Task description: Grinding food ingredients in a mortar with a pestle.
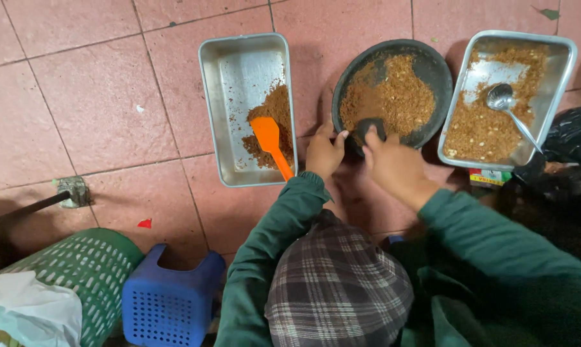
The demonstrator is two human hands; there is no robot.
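A dark round bowl (432, 71) sits on the red tiled floor, holding brown crumbly ground mix (396, 96). My left hand (324, 154) grips the bowl's near rim. With my right hand (393, 168) I hold a dark pestle (369, 128) that rests in the bowl's near side. Left of the bowl lies a steel tray (239, 71) with a pile of the same brown mix and an orange spatula (270, 142). On the right, another steel tray (560, 51) carries more mix and a metal spoon (504, 99).
A green perforated basket (91, 270) with a white bag in it and a blue plastic stool (168, 302) stand at the lower left. A black bag (570, 138) lies at the right edge. A small colourful box (488, 177) sits under the right tray.
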